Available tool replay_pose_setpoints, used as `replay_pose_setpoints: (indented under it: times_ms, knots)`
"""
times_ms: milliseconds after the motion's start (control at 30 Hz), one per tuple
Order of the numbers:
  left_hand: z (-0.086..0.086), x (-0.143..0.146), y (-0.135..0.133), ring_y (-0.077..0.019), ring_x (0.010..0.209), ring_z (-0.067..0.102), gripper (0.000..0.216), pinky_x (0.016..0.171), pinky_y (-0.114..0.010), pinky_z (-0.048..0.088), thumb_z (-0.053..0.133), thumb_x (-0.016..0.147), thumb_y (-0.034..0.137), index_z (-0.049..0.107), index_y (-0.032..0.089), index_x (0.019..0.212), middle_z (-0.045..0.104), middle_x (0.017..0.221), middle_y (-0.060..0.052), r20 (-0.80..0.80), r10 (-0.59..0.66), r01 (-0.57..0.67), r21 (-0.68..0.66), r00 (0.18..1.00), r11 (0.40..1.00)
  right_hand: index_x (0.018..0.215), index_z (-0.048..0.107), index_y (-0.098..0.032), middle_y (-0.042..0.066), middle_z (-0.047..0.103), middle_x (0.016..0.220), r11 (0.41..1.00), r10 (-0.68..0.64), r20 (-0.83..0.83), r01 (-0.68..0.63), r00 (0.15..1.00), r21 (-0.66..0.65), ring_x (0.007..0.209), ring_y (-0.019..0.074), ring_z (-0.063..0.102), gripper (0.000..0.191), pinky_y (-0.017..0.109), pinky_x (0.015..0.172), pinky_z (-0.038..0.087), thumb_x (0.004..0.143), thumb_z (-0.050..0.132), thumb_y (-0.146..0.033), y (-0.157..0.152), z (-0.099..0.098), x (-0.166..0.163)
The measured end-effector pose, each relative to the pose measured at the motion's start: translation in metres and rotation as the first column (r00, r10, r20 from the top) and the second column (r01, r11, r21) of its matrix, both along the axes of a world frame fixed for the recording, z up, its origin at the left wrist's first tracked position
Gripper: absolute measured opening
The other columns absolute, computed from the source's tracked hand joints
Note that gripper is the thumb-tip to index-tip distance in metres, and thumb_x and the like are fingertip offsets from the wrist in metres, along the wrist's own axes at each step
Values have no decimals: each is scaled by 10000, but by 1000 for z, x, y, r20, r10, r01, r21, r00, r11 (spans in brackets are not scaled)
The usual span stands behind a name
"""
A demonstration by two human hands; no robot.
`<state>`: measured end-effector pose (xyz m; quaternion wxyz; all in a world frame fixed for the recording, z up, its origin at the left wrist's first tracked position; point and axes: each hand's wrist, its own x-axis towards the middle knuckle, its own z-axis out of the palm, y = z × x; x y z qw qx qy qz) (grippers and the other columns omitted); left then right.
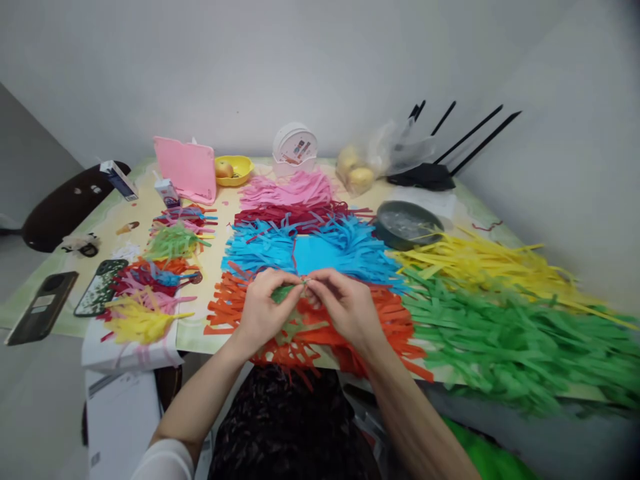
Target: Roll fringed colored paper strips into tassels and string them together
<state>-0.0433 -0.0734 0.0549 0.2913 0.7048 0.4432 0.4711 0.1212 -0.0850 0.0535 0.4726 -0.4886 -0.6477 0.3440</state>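
Observation:
My left hand (267,303) and my right hand (345,303) meet at the front middle of the table, both closed with fingertips pinched together. Between them is the top of a small green paper tassel (283,292), largely covered by my fingers; pale green strips seem to hang below it. Under my hands lie orange fringed paper strips (227,303). Just beyond my fingertips spreads blue fringed paper (320,253), with a thin dark red string (294,253) across it.
Finished multicoloured tassels (175,241) lie at left beside two phones (100,290). Green strips (500,333) and yellow strips (500,270) cover the right side. Behind stand a dark bowl (407,223), a pink tablet case (186,170), a yellow fruit bowl (243,170) and a black router (423,177).

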Motion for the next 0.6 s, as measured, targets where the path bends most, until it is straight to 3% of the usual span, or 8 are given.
replay_pose_setpoints:
  times_ms: [233,400,600]
  knots:
    - [0,3,-3,-154,742,684,71,714,-251,525,683,835,252,683,183,852,734,804,-26,180,-51,81,-165,982,983,775,644,-209,-3,647,636,995,-5,184,-14,983,97,575,141,593,278,249,592,444,962,520,-374,-2,5,4]
    - [-2,6,-3,-156,701,694,122,686,-254,552,710,800,277,647,173,786,721,743,-29,332,-62,156,-265,941,952,833,618,-212,9,667,708,993,-48,132,32,990,118,611,143,599,253,247,592,457,974,489,-378,-4,-1,-5]
    - [-8,11,-9,-162,700,710,163,682,-261,559,694,828,316,638,164,844,728,737,-40,452,-77,243,-322,889,915,770,593,-233,8,652,642,985,-139,14,136,990,109,583,162,610,259,269,564,480,962,515,-389,-8,-10,-13]
